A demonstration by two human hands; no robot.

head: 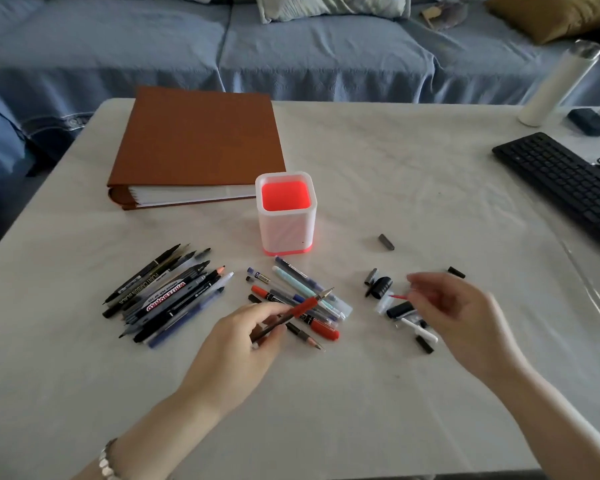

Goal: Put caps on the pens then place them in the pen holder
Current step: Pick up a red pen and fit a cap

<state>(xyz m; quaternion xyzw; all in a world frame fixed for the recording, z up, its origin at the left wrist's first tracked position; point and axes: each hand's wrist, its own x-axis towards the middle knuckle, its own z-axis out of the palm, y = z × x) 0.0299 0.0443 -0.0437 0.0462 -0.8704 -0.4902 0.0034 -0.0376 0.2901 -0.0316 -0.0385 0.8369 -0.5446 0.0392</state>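
**Fingers point(274, 311) of the left hand point(246, 337) pinch a red-grip pen point(300, 307); right fingers hang loose over the caps**

At lower centre of the frame, the left hand holds the red-grip pen by its dark barrel between thumb and fingers. The pen slants over the middle pile of pens point(302, 289), and its bare metal tip points to the upper right, uncapped.

The right hand point(458, 306), at centre right, is blurred. Its fingers point(426, 284) are released and loosely spread above the scattered caps point(381, 285), and a thin red piece point(399, 296) lies just below the fingertips.

The pen holder point(286, 233), white with a red inside, stands upright on the table point(361, 393) at the centre of the frame. It is just above the middle pile, apart from both hands and nearer the left one.

A larger pile of uncapped markers point(167, 292) lies at left centre. A brown binder point(198, 140) sits at the upper left, beside the holder. A black keyboard point(561, 178) runs along the right edge.
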